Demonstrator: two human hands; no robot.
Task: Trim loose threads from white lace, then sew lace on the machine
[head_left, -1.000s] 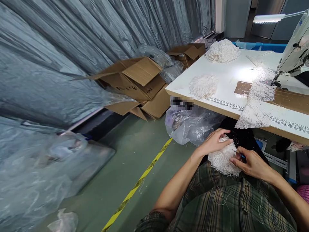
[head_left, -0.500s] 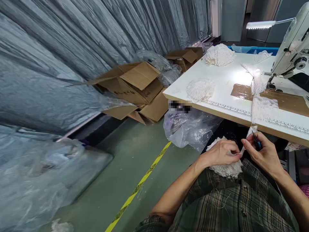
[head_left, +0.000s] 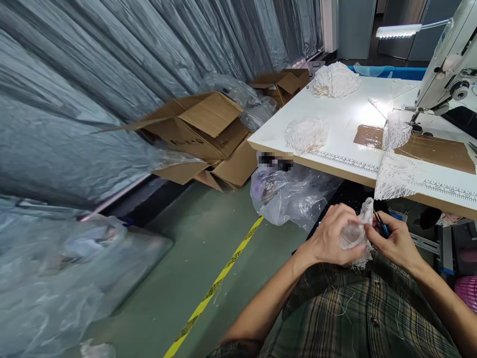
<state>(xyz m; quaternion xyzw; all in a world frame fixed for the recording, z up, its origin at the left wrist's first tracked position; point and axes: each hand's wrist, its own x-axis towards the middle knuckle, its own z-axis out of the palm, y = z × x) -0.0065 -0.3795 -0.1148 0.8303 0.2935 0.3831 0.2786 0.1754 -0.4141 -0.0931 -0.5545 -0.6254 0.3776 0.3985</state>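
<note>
My left hand (head_left: 333, 236) is closed around a piece of white lace (head_left: 352, 234) above my lap, its fingers curled over the fabric. My right hand (head_left: 394, 240) grips small dark-bladed thread snips with a blue part (head_left: 382, 226); thumb and fingertips also touch the lace edge. The snips' tip points up at the narrow spot where the held lace meets a lace strip (head_left: 395, 178) hanging over the table's front edge. That strip runs back across the table towards the needle area of the sewing machine (head_left: 447, 74).
On the white table (head_left: 352, 117) lie two lace piles (head_left: 334, 80) and a brown taped panel (head_left: 436, 154). A lamp (head_left: 398, 32) shines over it. Cardboard boxes (head_left: 212, 117) and clear plastic bags (head_left: 288, 191) stand left of the table. Yellow tape (head_left: 219, 283) marks the floor.
My left hand has turned and bunched the lace up, now cupped around it. The lace strip has spread and slid over the table edge. My right hand with the snips has shifted slightly left and down.
</note>
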